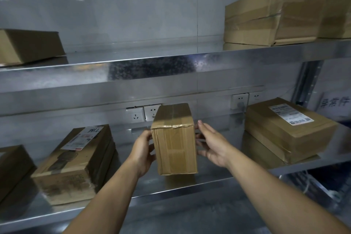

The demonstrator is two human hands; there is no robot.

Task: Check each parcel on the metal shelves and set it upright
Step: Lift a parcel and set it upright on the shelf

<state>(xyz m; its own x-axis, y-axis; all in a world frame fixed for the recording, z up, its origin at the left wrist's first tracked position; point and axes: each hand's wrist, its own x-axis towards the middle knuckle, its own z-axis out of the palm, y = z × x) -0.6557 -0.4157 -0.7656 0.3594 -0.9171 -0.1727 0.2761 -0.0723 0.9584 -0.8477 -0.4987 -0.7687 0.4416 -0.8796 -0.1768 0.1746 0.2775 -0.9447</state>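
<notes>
Upright parcel held between two hands on the lower metal shelf [212, 182]. A small taped cardboard parcel [173, 144] is shown standing on end near the middle of this shelf. Whether its base is fully seated on the metal cannot be told.

The parcel's left side is gripped by the left hand [143, 151]: the thumb is laid near the front edge and the fingers are curled round behind, mostly hidden. The right side is touched by the right hand [211, 146], whose fingers are held nearly straight and spread, with the palm turned toward the cardboard and nothing clasped.

To the left, a flat labelled parcel [76, 163] is seen lying on its broad face, with a handwritten number on its white label. A darker box [13, 167] is cut off at the frame's left edge. To the right, a second flat parcel [286, 131] with a printed shipping label is seen lying well apart from the hands.

Wall sockets [141, 116] are mounted behind the upright parcel. On the upper shelf [152, 70], a low box [30, 45] is placed at the left and a large taped carton [266, 15] at the right.
</notes>
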